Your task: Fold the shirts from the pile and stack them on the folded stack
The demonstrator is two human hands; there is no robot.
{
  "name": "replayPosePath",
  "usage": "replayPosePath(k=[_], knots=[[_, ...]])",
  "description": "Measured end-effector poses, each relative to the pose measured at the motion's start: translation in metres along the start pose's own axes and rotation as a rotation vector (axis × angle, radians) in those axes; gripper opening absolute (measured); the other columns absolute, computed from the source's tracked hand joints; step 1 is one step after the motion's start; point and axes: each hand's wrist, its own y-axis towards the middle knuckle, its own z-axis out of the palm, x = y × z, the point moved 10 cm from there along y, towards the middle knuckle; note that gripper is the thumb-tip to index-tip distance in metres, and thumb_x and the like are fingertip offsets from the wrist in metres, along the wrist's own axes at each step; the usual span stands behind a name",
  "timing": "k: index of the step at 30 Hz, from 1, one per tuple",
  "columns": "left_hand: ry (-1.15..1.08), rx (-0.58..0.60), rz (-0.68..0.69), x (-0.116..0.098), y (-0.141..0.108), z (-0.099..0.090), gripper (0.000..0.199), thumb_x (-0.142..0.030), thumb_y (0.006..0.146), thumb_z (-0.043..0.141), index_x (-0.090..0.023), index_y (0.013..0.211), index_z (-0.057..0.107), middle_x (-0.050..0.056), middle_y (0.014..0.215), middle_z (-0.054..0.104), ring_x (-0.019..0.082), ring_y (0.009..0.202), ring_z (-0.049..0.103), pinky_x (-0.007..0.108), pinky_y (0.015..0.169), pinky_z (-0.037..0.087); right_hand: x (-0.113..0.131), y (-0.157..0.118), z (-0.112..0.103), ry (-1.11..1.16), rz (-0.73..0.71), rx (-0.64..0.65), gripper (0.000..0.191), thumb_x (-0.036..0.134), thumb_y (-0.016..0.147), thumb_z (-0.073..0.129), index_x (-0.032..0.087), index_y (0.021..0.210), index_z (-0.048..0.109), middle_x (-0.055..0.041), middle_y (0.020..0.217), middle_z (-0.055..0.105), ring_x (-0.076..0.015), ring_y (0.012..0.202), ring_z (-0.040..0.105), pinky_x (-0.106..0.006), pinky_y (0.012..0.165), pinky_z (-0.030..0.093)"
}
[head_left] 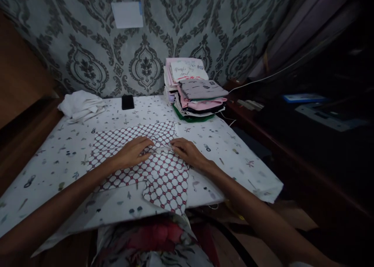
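Observation:
A white cloth with a dark chain-like grid and small red dots (166, 181) lies spread on the table, and one corner hangs past the front edge. My left hand (134, 152) rests on its middle, with fingers and thumb closing on a crease. Facing it, my right hand (188, 152) pinches the same crease near the cloth's right side. Between my fingertips the fabric is bunched into a short raised fold.
A printed white cover (233, 158) lies over the table. Behind stand a stack of folded fabrics (201, 89), a black phone (127, 102) and a crumpled white cloth (82, 105). The patterned wall (146, 60) closes off the back; a dark wooden ledge (263, 134) runs along the right.

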Motion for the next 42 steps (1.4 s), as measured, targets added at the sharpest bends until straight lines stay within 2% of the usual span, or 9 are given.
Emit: replayPosePath(k=[6, 13, 18, 22, 26, 30, 34, 37, 42], knots=[[0.228, 0.06, -0.038, -0.001, 0.004, 0.014, 0.029, -0.012, 0.091, 0.045, -0.018, 0.116, 0.06, 0.009, 0.11, 0.065, 0.025, 0.104, 0.059, 0.037, 0.087, 0.048, 0.004, 0.004, -0.002, 0.014, 0.064, 0.031, 0.031, 0.031, 0.099, 0.045, 0.019, 0.076, 0.063, -0.0102, 0.113, 0.072, -0.0232, 0.105, 0.065, -0.038, 0.093, 0.051], [0.203, 0.076, -0.02, 0.006, 0.0, 0.006, 0.033, -0.007, 0.087, 0.043, -0.02, 0.109, 0.065, 0.007, 0.112, 0.068, 0.023, 0.105, 0.061, 0.034, 0.089, 0.049, 0.007, -0.009, 0.002, -0.042, -0.075, 0.03, 0.034, 0.039, 0.103, 0.043, 0.021, 0.114, 0.07, -0.0109, 0.128, 0.067, -0.0241, 0.123, 0.058, -0.044, 0.107, 0.046], [0.232, 0.156, -0.019, 0.001, -0.009, 0.004, 0.028, -0.015, 0.092, 0.043, -0.018, 0.108, 0.066, 0.009, 0.109, 0.067, 0.024, 0.102, 0.062, 0.034, 0.083, 0.05, 0.007, -0.018, 0.006, -0.182, -0.167, 0.041, 0.032, 0.035, 0.102, 0.045, 0.023, 0.12, 0.069, -0.0116, 0.136, 0.063, -0.026, 0.132, 0.053, -0.05, 0.112, 0.043], [0.115, 0.196, 0.025, -0.019, -0.037, -0.002, 0.027, -0.026, 0.098, 0.043, -0.02, 0.11, 0.066, 0.008, 0.108, 0.066, 0.022, 0.097, 0.063, 0.033, 0.086, 0.05, 0.017, -0.047, -0.01, -0.192, -0.175, 0.022, 0.033, 0.036, 0.102, 0.047, 0.023, 0.126, 0.066, -0.0116, 0.141, 0.059, -0.0262, 0.138, 0.048, -0.051, 0.115, 0.041], [0.077, 0.282, 0.072, -0.037, -0.084, 0.005, 0.03, -0.034, 0.095, 0.051, -0.026, 0.122, 0.061, 0.006, 0.118, 0.065, 0.023, 0.109, 0.06, 0.034, 0.095, 0.048, 0.035, -0.095, -0.015, -0.164, -0.148, 0.163, 0.039, 0.034, 0.097, 0.057, 0.026, 0.135, 0.06, -0.0096, 0.152, 0.049, -0.0257, 0.143, 0.042, -0.048, 0.117, 0.039], [0.181, 0.262, -0.024, -0.017, -0.125, 0.011, 0.034, -0.023, 0.091, 0.047, -0.024, 0.122, 0.061, 0.009, 0.118, 0.065, 0.024, 0.106, 0.06, 0.035, 0.089, 0.049, 0.057, -0.122, -0.005, -0.138, -0.142, 0.224, 0.044, 0.025, 0.095, 0.06, 0.027, 0.138, 0.057, -0.0091, 0.151, 0.05, -0.0248, 0.144, 0.039, -0.045, 0.115, 0.042], [0.24, 0.164, -0.147, 0.017, -0.156, 0.011, 0.039, -0.017, 0.091, 0.039, -0.023, 0.122, 0.062, 0.011, 0.119, 0.066, 0.026, 0.104, 0.062, 0.039, 0.088, 0.051, 0.076, -0.113, 0.009, -0.108, -0.174, 0.18, 0.019, 0.02, 0.098, 0.053, 0.021, 0.109, 0.069, -0.0097, 0.131, 0.064, -0.0221, 0.127, 0.054, -0.042, 0.106, 0.049], [0.231, 0.106, -0.226, 0.033, -0.171, 0.006, 0.039, -0.018, 0.091, 0.038, -0.023, 0.119, 0.065, 0.011, 0.123, 0.067, 0.028, 0.108, 0.063, 0.041, 0.09, 0.052, 0.081, -0.103, 0.016, -0.063, -0.148, 0.206, 0.024, 0.018, 0.101, 0.044, 0.021, 0.096, 0.067, -0.0085, 0.114, 0.068, -0.0203, 0.11, 0.061, -0.039, 0.096, 0.053], [-0.121, 0.167, -0.381, 0.047, -0.166, -0.016, 0.026, -0.034, 0.095, 0.042, -0.024, 0.1, 0.066, 0.006, 0.099, 0.07, 0.022, 0.088, 0.064, 0.029, 0.077, 0.052, 0.065, -0.079, -0.003, 0.183, -0.001, 0.21, 0.025, 0.031, 0.104, 0.04, 0.021, 0.1, 0.063, -0.0057, 0.097, 0.067, -0.0175, 0.088, 0.061, -0.032, 0.081, 0.052]])
